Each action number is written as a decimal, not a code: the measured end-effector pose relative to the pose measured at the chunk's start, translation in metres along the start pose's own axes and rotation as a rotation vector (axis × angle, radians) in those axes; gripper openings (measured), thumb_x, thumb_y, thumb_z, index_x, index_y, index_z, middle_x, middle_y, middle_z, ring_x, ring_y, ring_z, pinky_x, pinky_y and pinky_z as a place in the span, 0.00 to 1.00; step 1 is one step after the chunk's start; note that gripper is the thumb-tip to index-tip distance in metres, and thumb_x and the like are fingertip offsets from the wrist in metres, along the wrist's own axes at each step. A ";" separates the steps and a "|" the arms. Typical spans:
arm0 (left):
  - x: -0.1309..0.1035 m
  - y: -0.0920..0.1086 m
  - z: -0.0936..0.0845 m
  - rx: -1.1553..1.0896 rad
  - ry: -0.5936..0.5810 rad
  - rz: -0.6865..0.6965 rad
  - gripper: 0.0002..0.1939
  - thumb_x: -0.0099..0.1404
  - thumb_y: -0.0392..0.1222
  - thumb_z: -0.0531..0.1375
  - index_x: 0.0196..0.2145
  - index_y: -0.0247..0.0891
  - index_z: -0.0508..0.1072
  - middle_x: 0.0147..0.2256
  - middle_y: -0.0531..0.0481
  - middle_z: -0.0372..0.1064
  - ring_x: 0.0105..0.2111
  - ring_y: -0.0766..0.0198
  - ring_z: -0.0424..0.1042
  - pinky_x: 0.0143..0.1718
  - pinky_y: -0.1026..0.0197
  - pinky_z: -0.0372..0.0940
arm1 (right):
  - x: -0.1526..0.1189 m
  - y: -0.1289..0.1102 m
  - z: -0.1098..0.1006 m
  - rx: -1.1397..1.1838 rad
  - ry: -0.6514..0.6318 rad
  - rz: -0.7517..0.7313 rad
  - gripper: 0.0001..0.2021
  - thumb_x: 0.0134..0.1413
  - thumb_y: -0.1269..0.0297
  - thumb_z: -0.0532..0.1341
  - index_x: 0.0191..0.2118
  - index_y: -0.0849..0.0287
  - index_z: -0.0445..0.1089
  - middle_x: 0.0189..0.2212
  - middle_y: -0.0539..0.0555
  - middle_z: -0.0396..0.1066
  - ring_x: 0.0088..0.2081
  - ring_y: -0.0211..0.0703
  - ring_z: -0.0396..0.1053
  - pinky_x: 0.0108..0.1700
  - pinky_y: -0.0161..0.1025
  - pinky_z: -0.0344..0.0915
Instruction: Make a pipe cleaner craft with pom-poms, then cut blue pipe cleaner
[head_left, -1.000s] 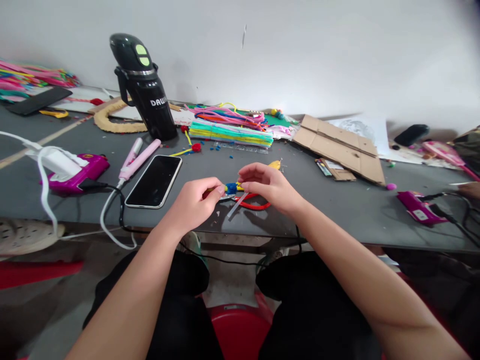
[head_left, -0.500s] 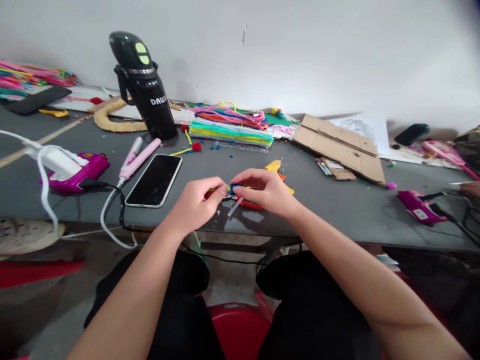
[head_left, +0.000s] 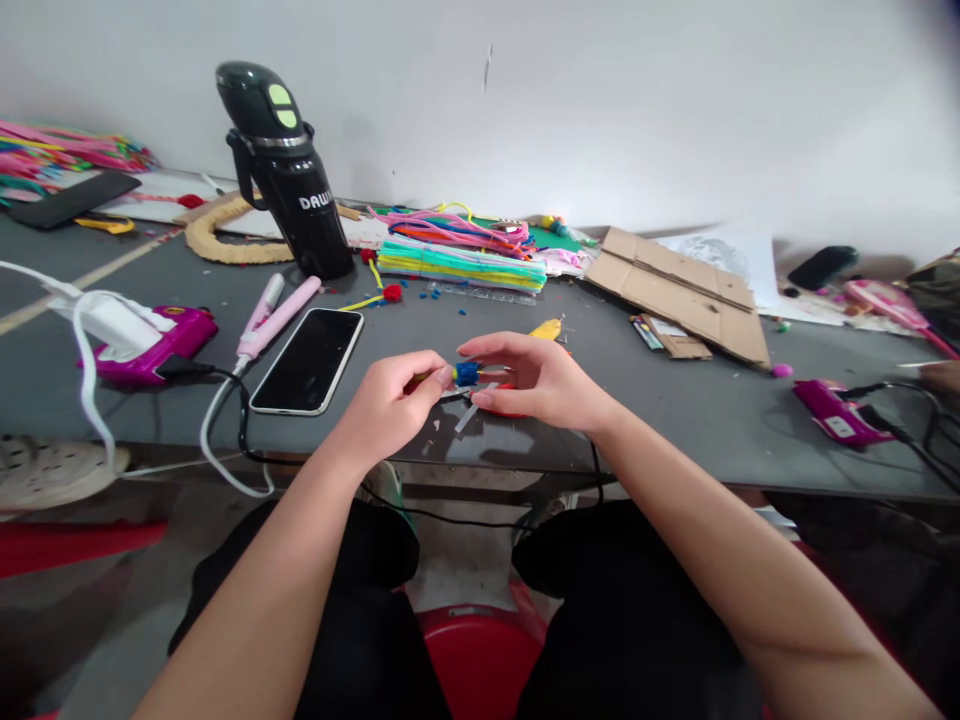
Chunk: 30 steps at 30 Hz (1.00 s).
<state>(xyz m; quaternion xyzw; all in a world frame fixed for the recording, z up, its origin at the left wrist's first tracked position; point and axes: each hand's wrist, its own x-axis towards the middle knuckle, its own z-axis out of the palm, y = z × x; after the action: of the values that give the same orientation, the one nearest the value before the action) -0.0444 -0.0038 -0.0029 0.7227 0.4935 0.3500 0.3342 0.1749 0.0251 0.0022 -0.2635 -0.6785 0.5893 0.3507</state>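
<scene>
My left hand (head_left: pixel 401 400) pinches the yellow stem of a small craft piece with a blue tip (head_left: pixel 467 374) pointing right. My right hand (head_left: pixel 544 385) is curved around the blue tip, with thumb and fingers apart. Whether a fingertip touches it is hard to tell. Below my right hand lies a translucent stick (head_left: pixel 466 416). A red-orange object (head_left: pixel 504 402) and a yellow tool (head_left: pixel 549 329), which looks like a glue gun, are mostly hidden by that hand.
A phone (head_left: pixel 307 360), pink hair straightener (head_left: pixel 279 318) and purple power adapter (head_left: pixel 176 340) with cables lie left. Behind stand a black bottle (head_left: pixel 311 200) and bundled pipe cleaners (head_left: pixel 461 265). Cardboard (head_left: pixel 675 290) and another purple adapter (head_left: pixel 840 412) are right. A person's hand (head_left: pixel 941 378) shows far right.
My right hand's fingers have spread and come off the blue tip, which is now more exposed. My left hand keeps its pinch almost in place.
</scene>
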 end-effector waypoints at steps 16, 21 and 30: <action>0.000 0.003 0.003 0.010 -0.003 0.009 0.15 0.69 0.47 0.55 0.29 0.37 0.71 0.22 0.56 0.58 0.25 0.67 0.57 0.27 0.63 0.51 | 0.005 0.003 0.016 -0.089 0.203 0.079 0.15 0.51 0.55 0.69 0.40 0.60 0.74 0.32 0.52 0.74 0.32 0.37 0.71 0.36 0.36 0.72; 0.001 0.002 0.002 -0.025 -0.006 0.000 0.15 0.68 0.48 0.55 0.28 0.36 0.71 0.22 0.55 0.58 0.25 0.67 0.57 0.27 0.63 0.52 | 0.005 -0.001 0.015 -0.114 0.177 0.062 0.16 0.54 0.53 0.67 0.41 0.61 0.75 0.34 0.53 0.75 0.34 0.38 0.72 0.39 0.37 0.73; 0.002 0.003 0.000 -0.209 -0.030 -0.097 0.16 0.66 0.49 0.57 0.26 0.36 0.72 0.22 0.54 0.58 0.24 0.67 0.56 0.26 0.62 0.50 | 0.000 -0.001 0.008 -0.116 0.077 -0.113 0.20 0.51 0.59 0.70 0.50 0.59 0.73 0.48 0.57 0.73 0.47 0.44 0.74 0.52 0.43 0.72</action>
<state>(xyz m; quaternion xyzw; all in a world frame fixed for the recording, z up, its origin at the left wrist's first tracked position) -0.0423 -0.0030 -0.0007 0.6644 0.4835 0.3721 0.4317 0.1691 0.0199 0.0025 -0.2671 -0.7111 0.5177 0.3936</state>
